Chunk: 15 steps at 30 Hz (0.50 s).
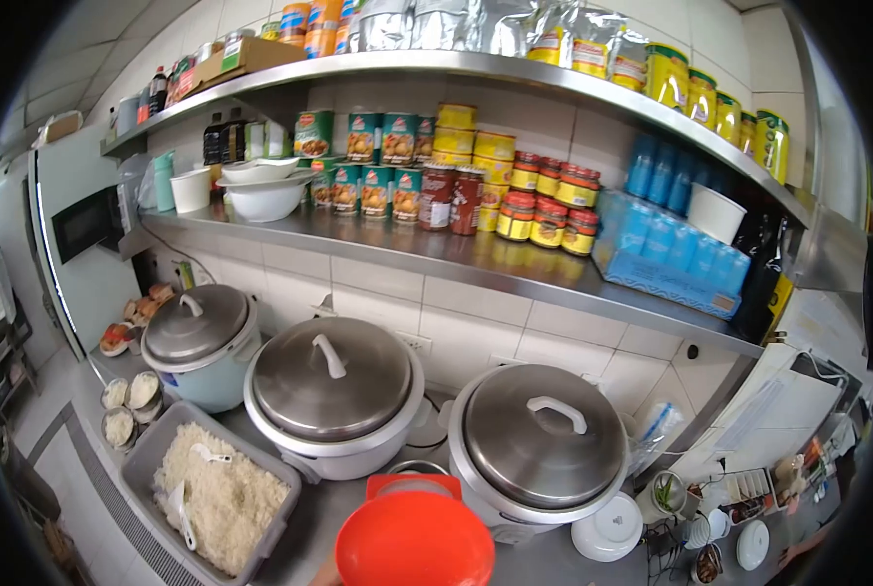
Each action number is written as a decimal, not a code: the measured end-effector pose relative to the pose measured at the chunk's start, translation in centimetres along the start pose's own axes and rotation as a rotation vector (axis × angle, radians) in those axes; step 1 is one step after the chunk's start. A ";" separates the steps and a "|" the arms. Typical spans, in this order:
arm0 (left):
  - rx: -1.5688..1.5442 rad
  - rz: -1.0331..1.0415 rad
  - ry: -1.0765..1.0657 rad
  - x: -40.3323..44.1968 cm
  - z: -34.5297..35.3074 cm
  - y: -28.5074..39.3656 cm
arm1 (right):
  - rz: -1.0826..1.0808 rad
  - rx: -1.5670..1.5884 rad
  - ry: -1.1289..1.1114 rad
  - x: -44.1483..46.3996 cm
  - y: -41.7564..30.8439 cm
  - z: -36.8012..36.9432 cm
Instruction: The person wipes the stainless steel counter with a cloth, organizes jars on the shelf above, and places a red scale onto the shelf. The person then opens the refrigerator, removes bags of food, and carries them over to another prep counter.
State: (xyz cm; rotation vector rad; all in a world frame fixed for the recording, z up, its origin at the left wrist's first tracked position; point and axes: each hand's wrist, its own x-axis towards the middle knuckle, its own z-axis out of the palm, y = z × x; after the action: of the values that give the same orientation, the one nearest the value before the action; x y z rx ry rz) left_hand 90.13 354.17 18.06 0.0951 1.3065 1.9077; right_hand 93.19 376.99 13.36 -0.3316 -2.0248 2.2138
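Well, the tub of rice sits leftmost on the surface; next, a sliver of what seems the left hand shows beside the red bowl; whether its fingers are apart or clamped on the rim, I cannot tell; the bowl, bottom centre, just left of the right cooker, looks like light, fairly stiff plastic, perhaps slippery if wet, best held by opposite sides of the rim; its near edge is cut off; the red edge behind it is hard to make out; the right hand is out of view.
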 end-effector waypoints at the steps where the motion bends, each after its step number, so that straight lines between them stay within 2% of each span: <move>1: -0.003 0.038 -0.028 0.4 0.8 1.3 | -0.015 0.036 0.022 0.0 -0.8 -0.4; 4: 0.022 0.259 -0.150 0.7 4.8 5.3 | -0.068 0.138 0.090 -0.4 -3.2 -1.8; 6: 0.058 0.527 -0.259 0.0 9.4 9.2 | -0.124 0.208 0.137 -0.8 -5.4 -3.1; 9: -0.094 0.540 -0.436 -0.7 12.5 12.0 | -0.259 0.313 0.202 -1.7 -9.5 -5.5; 12: 0.000 0.459 -0.394 0.1 12.3 11.1 | -0.441 0.404 0.227 -2.9 -14.9 -8.1; 15: 0.266 0.343 -0.205 0.8 9.2 7.7 | -0.639 0.476 0.192 -3.7 -22.4 -10.1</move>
State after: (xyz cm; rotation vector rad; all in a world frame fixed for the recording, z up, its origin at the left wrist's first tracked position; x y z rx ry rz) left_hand 89.56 360.44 28.30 0.6709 1.4643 1.9273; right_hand 97.99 388.01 35.13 0.1370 -1.2123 2.0435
